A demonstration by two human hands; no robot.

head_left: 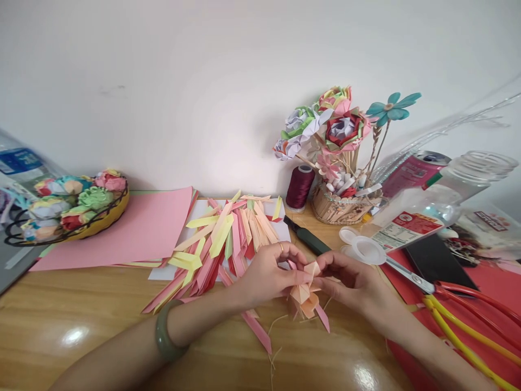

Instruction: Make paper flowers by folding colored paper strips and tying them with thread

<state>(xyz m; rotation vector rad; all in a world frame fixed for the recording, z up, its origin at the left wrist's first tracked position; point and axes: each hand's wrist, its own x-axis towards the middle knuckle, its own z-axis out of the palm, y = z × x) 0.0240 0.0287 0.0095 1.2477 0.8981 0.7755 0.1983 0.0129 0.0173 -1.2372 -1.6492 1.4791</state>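
Note:
Between my two hands is a folded paper flower (305, 293) in peach and pink, held just above the wooden table. My left hand (272, 274) pinches it from the left, thumb and fingers closed on the paper. From the right, my right hand (350, 277) grips its upper edge between thumb and fingertips. A pink strip sticks out below the flower, and thin string (273, 347) lies on the table beneath. Beyond my left hand, folded paper strips (220, 233) in pink, yellow, peach, green and red spread in a pile. My fingers hide part of the flower.
Pink paper sheets (122, 233) and a basket of paper flowers (118, 209) sit at left. Behind my hands stand a thread spool (300, 188) and a wooden pot (342, 209) of paper flowers. Scissors (423, 282), a clear jar (459, 184) and red paper (496, 282) lie right.

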